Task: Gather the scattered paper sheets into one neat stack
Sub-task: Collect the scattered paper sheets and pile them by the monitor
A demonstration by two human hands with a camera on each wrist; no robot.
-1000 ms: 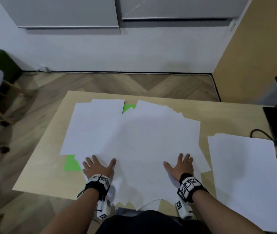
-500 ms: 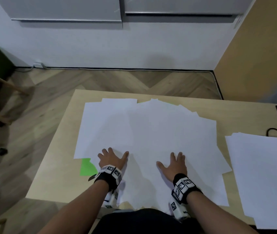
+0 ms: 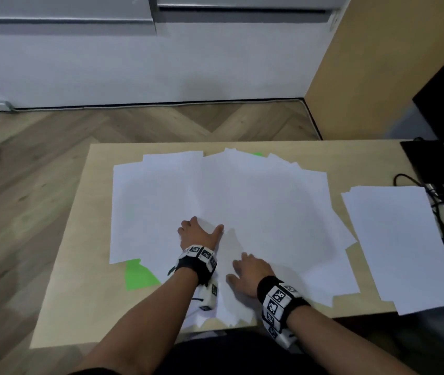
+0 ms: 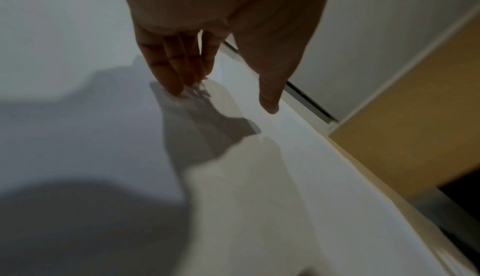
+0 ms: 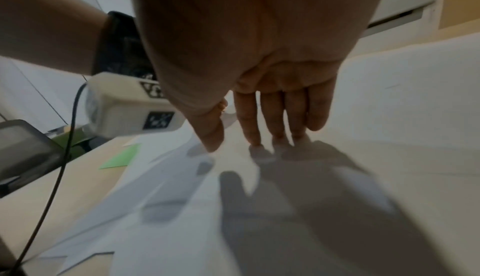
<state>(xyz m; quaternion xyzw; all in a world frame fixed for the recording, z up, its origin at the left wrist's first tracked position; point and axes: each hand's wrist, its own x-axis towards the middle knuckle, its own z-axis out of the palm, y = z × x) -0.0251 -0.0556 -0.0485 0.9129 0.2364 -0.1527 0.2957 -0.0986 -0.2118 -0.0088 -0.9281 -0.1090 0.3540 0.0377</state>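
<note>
A loose spread of overlapping white paper sheets (image 3: pixel 242 201) covers the middle of the light wooden table (image 3: pixel 80 266). The left hand (image 3: pixel 198 234) and the right hand (image 3: pixel 250 273) both lie on it, fingers straight and slightly apart, gripping nothing.
</note>
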